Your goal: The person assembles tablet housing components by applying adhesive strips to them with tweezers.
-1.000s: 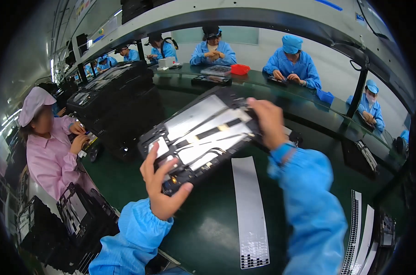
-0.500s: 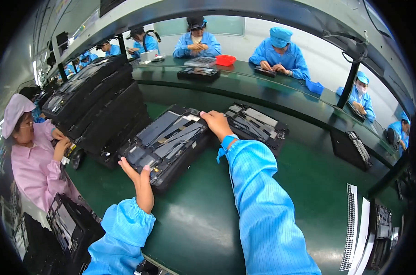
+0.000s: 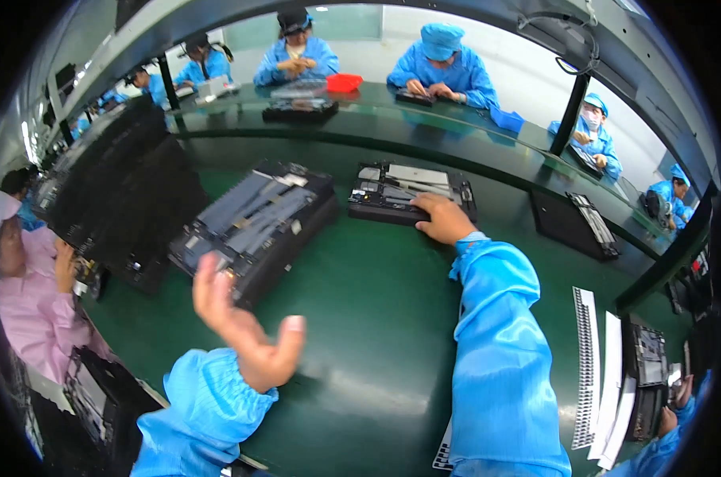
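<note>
My left hand [image 3: 251,338] is raised over the table, fingers and thumb spread, holding nothing; it is slightly blurred. Just beyond its fingertips lies a thick black tray [image 3: 293,238] carrying an opened flat electronic device [image 3: 253,211] with grey panels and dark ribbon cables. My right hand [image 3: 446,219] grips the near edge of a second black tray [image 3: 376,213], thumb on its front side and fingers over the top. Another opened device [image 3: 414,176], with a pale panel and dark strips, lies in that tray. The fingertips partly cover its near edge.
Tall stacked black trays [image 3: 122,191] stand at left, beside a person in pink [image 3: 31,278]. Behind runs a raised green ledge [image 3: 281,131] with co-workers in blue. At right are another black tray [image 3: 563,222], white paper strips [image 3: 585,366] and a post [image 3: 662,258].
My left hand has let go of the left tray and opened. My right hand has moved from that tray to the right one, which now sits turned nearly square. The view has shifted right.
</note>
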The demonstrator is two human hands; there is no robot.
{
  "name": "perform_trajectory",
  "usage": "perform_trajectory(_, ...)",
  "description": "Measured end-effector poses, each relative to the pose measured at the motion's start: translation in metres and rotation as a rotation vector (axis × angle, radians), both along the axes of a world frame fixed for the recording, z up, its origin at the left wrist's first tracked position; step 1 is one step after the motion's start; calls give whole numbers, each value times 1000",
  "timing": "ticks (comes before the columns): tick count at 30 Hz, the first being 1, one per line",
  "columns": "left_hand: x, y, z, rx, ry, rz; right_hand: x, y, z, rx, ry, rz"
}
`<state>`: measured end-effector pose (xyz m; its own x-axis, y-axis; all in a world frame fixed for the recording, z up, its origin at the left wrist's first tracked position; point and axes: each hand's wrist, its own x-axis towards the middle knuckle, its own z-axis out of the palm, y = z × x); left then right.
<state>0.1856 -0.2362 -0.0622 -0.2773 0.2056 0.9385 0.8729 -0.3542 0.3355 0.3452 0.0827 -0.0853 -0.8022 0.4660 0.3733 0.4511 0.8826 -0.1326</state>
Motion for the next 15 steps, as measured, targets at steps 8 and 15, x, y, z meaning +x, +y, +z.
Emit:
perform_trajectory(8, 12, 170, -37, -788, -290, 91, 66, -19, 2, -409, 409, -35)
perform_trajectory(15, 9, 220, -46, -847, -364, -49, 103, 32, -30, -268, 294, -661)
